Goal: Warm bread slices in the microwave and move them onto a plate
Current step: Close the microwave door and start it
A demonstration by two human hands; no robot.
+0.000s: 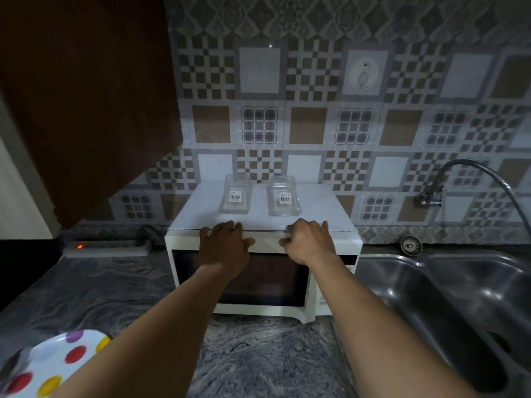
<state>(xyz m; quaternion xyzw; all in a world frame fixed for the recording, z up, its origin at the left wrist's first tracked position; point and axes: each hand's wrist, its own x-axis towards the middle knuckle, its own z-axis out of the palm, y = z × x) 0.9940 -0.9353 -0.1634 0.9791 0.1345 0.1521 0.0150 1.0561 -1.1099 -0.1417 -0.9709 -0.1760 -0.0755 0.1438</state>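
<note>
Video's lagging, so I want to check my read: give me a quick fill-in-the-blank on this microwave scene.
1. The door of the white microwave is ____.
2. ____ clear plastic containers sit on top of it.
3. The left hand and right hand both touch its ____ front edge.
4. The steel sink lies to its ____.
Missing words: closed; two; top; right.
</note>
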